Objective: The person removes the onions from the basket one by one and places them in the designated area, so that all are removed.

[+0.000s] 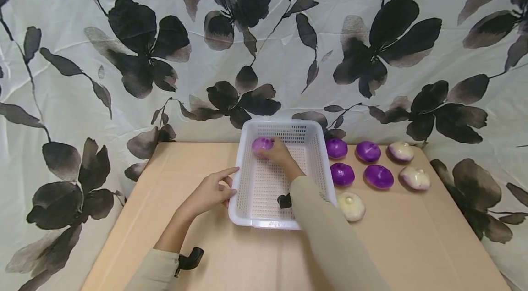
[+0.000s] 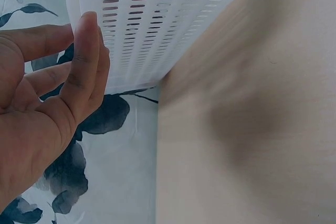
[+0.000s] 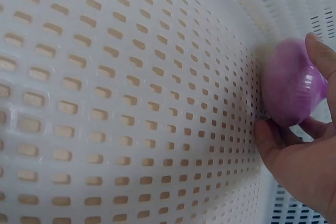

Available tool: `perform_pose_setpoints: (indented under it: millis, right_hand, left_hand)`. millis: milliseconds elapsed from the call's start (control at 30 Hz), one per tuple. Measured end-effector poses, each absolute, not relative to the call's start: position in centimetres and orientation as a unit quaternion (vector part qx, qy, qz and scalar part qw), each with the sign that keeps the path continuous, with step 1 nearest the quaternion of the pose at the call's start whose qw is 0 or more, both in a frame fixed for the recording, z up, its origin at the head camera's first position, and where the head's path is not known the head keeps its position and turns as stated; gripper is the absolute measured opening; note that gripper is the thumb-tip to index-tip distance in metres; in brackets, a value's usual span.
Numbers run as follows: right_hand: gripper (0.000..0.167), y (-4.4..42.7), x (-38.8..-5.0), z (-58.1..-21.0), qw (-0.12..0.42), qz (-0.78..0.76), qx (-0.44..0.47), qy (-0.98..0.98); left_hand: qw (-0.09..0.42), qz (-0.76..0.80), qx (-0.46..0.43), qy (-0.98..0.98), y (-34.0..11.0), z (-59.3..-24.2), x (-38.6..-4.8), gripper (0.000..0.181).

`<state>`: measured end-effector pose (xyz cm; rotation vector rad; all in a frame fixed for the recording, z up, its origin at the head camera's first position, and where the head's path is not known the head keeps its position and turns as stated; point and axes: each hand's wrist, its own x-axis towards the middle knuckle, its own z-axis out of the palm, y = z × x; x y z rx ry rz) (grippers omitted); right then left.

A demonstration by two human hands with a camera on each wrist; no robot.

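Observation:
My right hand (image 1: pixel 281 153) reaches into a white perforated plastic basket (image 1: pixel 264 223) and holds a peeled red onion (image 1: pixel 260 144) near the far left corner. In the right wrist view, the fingers and thumb curve round this shiny purple onion (image 3: pixel 289 85), low over the basket floor. My left hand (image 1: pixel 210 194) is at the basket's left side, its fingertips touching the rim and outer wall. Seen from the left wrist, these fingers (image 2: pixel 84 61) lie against the slotted wall (image 2: pixel 157 24) from outside. No other onion shows inside the basket.
Right of the basket, several peeled onions lie in rows: purple ones (image 1: pixel 378 177), paler ones with purple tinges (image 1: pixel 414 178), and a whitish one (image 1: pixel 351 206) near the basket's front right corner. The table (image 1: pixel 231 259) is light wood-coloured. A floral curtain (image 1: pixel 288 52) hangs behind it.

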<state>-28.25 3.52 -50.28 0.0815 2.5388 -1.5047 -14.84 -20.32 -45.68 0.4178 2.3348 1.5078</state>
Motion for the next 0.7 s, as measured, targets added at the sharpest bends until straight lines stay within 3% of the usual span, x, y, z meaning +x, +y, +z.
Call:
perform_pose_setpoints:
  millis: [700]
  right_hand:
    - [0.088,4.8,-28.3,-48.7,0.092,-0.468,-0.009,0.879]
  left_hand:
    - [0.167,0.529,0.145,0.819,-20.3,-45.5,-14.7,0.065]
